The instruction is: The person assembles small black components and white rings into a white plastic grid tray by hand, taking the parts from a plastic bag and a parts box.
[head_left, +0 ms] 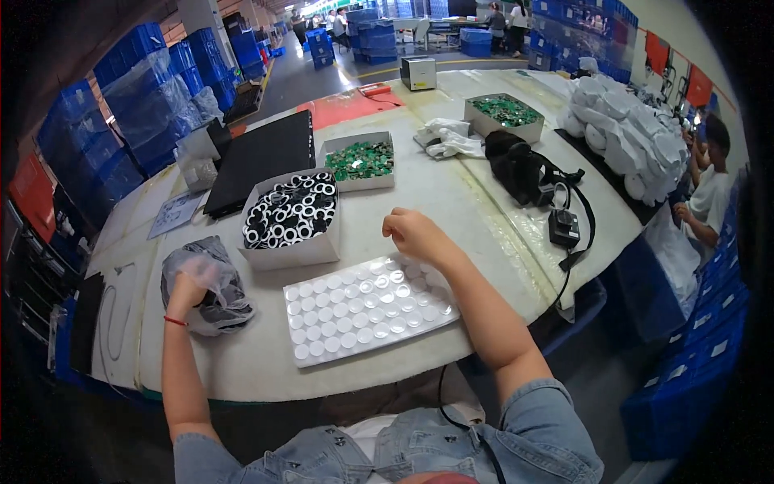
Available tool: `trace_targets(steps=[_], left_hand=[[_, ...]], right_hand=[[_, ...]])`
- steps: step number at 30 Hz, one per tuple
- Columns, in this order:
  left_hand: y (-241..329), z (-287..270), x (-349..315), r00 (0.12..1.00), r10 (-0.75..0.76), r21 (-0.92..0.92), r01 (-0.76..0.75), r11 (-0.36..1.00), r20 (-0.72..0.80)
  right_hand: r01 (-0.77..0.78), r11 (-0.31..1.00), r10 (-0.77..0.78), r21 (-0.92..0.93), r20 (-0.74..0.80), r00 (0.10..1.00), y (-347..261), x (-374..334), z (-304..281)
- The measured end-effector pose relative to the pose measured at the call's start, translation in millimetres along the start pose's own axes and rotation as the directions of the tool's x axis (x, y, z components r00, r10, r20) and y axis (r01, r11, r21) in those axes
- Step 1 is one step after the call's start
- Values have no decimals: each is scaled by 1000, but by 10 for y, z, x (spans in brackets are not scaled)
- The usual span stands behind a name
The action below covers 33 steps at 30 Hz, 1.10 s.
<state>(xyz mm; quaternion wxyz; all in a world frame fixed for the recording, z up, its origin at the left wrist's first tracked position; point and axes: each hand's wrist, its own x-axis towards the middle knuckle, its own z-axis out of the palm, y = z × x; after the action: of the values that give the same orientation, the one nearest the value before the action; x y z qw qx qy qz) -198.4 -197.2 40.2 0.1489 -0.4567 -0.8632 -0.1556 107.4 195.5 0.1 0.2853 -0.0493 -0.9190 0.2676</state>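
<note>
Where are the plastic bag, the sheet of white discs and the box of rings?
Plastic bag (231, 300): head view, its crumpled right side.
Sheet of white discs (365, 311): head view, middle of its top.
Box of rings (294, 256): head view, its near wall.

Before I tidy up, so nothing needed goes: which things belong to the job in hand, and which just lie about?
Job, apparently:
plastic bag, left hand in it;
sheet of white discs, right hand by its far edge.

Likely just lying about:
white cloth bundle;
small black device.

From my screen I see a short-sleeved blue denim jacket, white top, red bracelet and black cable.
</note>
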Motion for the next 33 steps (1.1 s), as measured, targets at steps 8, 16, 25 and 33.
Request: trace_targets(steps=[8,16,25,33], left_hand=[[817,-296,-18,775,-144,-775,628,67,616],[1700,-74,91,738,236,-643,670,-370,633],[2077,270,93,707,284,-530,686,-499,647],[2141,434,103,744,255,-619,660,-427,618]], right_hand=[[42,997,-41,61,-23,999,-196,0,13],[-32,932,-48,362,208,977,-584,17,-20],[-104,870,-131,481,430,893,-1263,143,119],[-649,439,115,621,677,727,-973,113,402]])
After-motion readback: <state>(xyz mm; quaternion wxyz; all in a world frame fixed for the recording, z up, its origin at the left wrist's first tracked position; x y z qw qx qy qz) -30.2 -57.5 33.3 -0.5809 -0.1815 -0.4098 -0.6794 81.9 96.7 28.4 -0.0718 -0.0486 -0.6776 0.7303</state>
